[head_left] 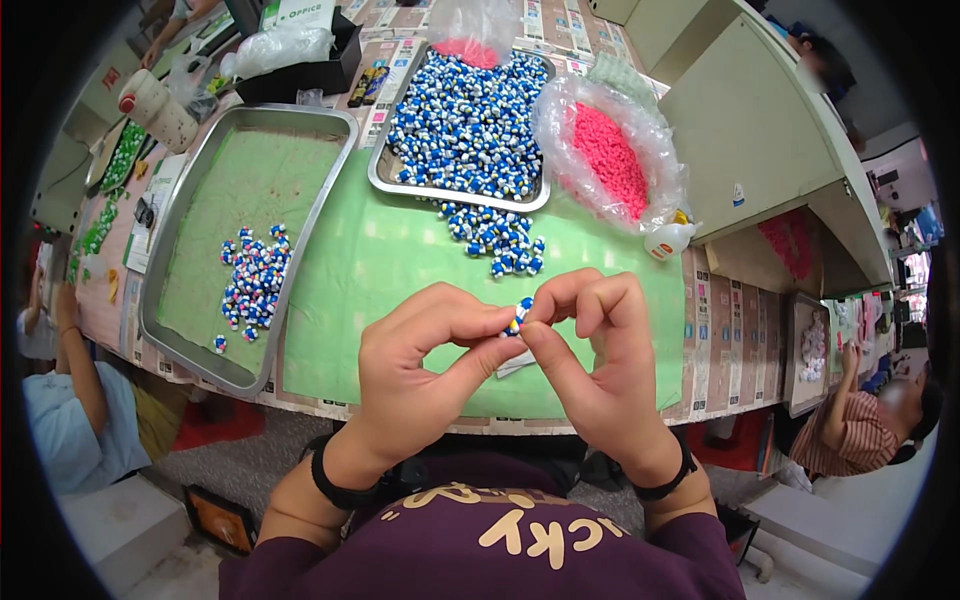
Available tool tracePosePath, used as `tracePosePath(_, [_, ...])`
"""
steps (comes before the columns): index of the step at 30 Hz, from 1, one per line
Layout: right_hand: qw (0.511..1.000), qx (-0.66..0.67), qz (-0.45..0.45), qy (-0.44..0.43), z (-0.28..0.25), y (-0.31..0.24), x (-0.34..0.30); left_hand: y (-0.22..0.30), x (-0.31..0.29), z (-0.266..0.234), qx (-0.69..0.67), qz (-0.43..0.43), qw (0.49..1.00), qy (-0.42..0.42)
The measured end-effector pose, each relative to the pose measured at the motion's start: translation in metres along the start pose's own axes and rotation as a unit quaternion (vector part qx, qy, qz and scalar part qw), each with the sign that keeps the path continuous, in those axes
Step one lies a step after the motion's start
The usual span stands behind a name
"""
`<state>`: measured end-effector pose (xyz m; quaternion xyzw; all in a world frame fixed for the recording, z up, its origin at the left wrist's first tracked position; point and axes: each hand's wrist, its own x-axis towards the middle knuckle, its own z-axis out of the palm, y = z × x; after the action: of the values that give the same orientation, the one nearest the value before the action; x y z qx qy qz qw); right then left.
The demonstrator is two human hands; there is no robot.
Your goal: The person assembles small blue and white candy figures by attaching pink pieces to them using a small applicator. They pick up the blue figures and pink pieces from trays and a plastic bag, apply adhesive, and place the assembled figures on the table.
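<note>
Between the fingertips of both hands is one small blue, white and yellow piece (517, 318), its exact kind too small to make out. My left hand (425, 355) pinches it from the left with thumb and forefinger. From the right, my right hand (600, 350) closes its thumb and forefinger on the same piece. Just beyond my fingers, a loose heap of like blue-and-white pieces (495, 235) spills over the green mat (370, 280). A metal tray (545, 190) behind it is full of them. In the left metal tray (215, 205) lies a smaller pile with pink bits (255, 280).
A clear bag of small pink pieces (610, 160) lies open at the right, beside a small white bottle (670, 238). A grey cabinet (760, 120) bounds the far right. A tumbler (155, 108) and a black box (320, 70) stand far left. Other people sit at both sides.
</note>
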<state>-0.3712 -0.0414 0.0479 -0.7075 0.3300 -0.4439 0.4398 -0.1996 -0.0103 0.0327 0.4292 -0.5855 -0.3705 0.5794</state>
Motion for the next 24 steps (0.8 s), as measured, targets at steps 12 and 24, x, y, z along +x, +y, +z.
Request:
tracePosePath(12, [0.98,0.137,0.136,-0.049,-0.028,0.024,-0.009,-0.01,0.001,-0.031,-0.054,0.002,0.998,0.01])
tracePosePath(24, [0.93,-0.341,0.133,-0.018,-0.089,0.092,-0.036,-0.032,-0.008,-0.163,0.432,-0.121,0.861,0.24])
